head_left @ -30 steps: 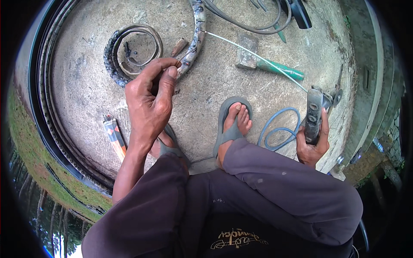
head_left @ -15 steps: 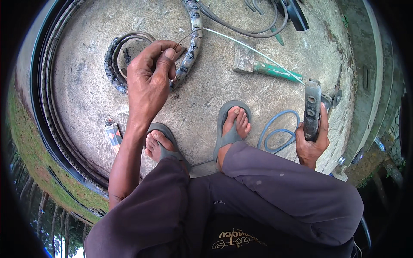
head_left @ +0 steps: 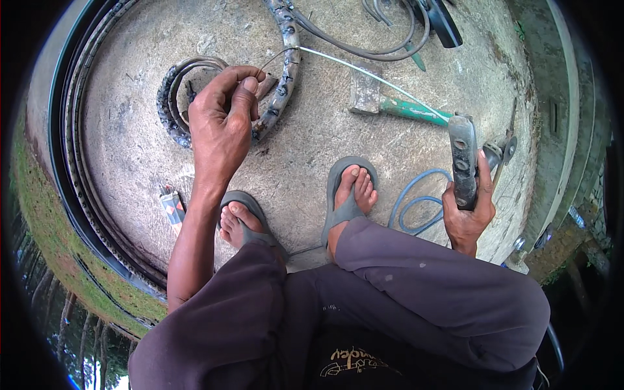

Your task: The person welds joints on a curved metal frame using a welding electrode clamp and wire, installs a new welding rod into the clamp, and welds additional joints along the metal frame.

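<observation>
My left hand (head_left: 224,120) is closed in a pinch on a thin dark wire (head_left: 276,53). From my fingers the wire arcs up to the tip of a white welding rod (head_left: 370,73), over a curved metal bar (head_left: 286,71) dotted with dark weld spots. My right hand (head_left: 469,218) grips a worn black electrode holder (head_left: 463,156) with holes along its side. The rod's other end sits at the holder's upper end. Partly behind my left hand lies a curled metal piece (head_left: 170,104), also spotted with welds.
A green-handled hammer (head_left: 416,110) lies on the concrete (head_left: 299,149) beneath the rod. Blue cable (head_left: 404,208) loops beside my right foot. A pack of rods (head_left: 171,207) lies near my left foot. Grey cables (head_left: 364,49) and a black tool (head_left: 445,25) are at the far side. Long curved bars (head_left: 75,169) edge the left.
My right hand has tilted the electrode holder slightly left, and the rod has shifted a little with it. My left hand keeps its pinch. The whole view has moved slightly.
</observation>
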The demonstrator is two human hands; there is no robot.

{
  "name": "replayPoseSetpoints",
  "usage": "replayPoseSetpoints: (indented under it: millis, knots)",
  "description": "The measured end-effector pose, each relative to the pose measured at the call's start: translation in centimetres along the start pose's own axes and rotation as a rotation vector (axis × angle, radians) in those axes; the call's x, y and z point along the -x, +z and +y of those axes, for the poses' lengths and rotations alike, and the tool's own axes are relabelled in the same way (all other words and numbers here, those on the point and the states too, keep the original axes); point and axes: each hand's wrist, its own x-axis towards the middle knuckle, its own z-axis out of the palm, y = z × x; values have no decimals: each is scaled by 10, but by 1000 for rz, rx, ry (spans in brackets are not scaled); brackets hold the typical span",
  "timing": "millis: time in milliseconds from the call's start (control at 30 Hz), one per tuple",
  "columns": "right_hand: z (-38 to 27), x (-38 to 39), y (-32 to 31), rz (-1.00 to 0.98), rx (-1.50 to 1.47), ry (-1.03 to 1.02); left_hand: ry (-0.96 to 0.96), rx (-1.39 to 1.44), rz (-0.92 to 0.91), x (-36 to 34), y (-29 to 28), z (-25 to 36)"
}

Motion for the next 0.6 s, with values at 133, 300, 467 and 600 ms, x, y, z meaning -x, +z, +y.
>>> replayPoseSetpoints:
  millis: [133,300,467,600]
  knots:
    - [-2,-3,0,1,-18,-15,-20,21,10,1,-2,5]
    - [2,1,-2,-23,-26,4,9,2,24,0,-1,3]
    - [6,4,-2,-11,-11,-25,-74,50,-14,3,-1,10]
    - [-6,-4,-3,-27,-26,47,-49,-24,14,2,-3,10]
